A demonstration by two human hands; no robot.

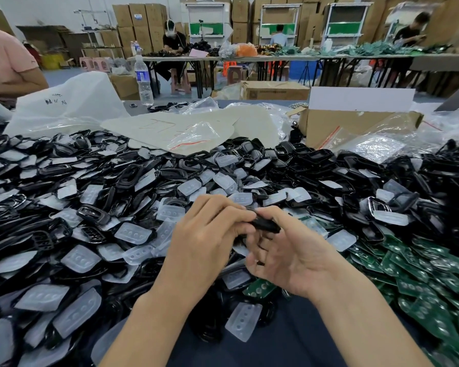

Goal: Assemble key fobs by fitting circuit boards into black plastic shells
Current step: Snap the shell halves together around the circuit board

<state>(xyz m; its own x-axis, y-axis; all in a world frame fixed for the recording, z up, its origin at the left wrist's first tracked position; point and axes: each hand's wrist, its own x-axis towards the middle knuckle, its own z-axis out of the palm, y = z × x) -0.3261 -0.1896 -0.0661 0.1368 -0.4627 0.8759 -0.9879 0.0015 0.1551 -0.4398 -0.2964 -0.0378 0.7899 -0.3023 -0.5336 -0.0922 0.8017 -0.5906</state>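
Two hands are seen low in the middle of the view; one black shell [265,224] is held between them, lifted above the table. Its left end is gripped by the curled fingers of the left hand [210,234]; its right end is pinched by thumb and fingers of the right hand [289,255], whose palm is turned up. A heap of black shells [133,176] mixed with clear rubber pads [81,258] is spread all around; green circuit boards [421,274] are piled at the right; a water bottle [143,80] is seen far behind.
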